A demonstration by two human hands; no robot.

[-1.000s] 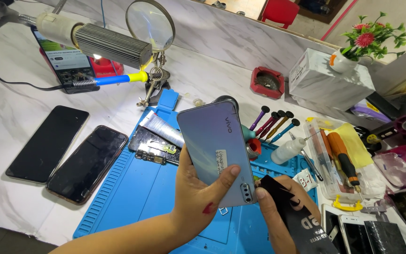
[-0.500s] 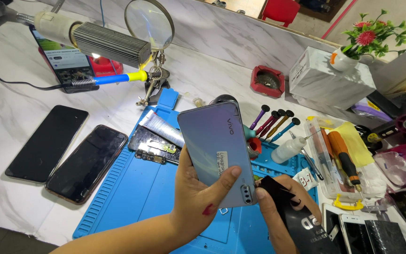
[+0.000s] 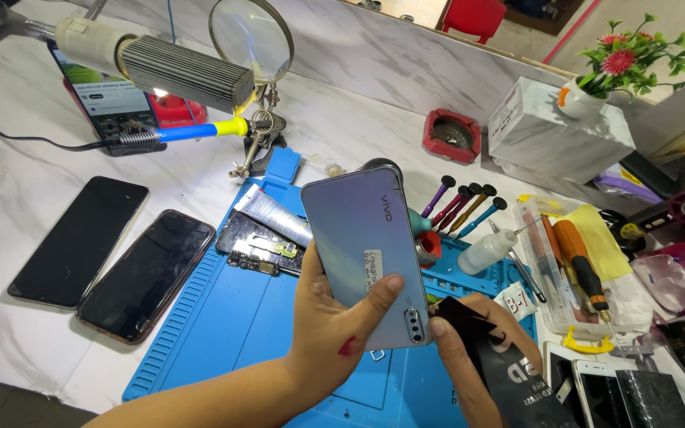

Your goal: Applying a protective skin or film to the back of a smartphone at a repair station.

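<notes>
A white marbled tabletop (image 3: 33, 206) is backed by a low marble wall (image 3: 374, 47), beyond which a red chair (image 3: 481, 16) is seen on a pale floor, the whole being evenly lit by daylight.

The left hand (image 3: 331, 333) holds a pale lilac-blue glossy smartphone (image 3: 366, 254) back-up, its thumb laid across the lower back and the other fingers wrapped behind the left edge. Just right of that thumb tip, the right hand (image 3: 469, 357) pinches a flat black printed plastic pouch (image 3: 509, 376). Beneath both hands lies a blue silicone work mat (image 3: 231, 317) on the white marble bench (image 3: 17, 198). Well left of the fingers lie two dark-screened phones (image 3: 112, 257).
</notes>
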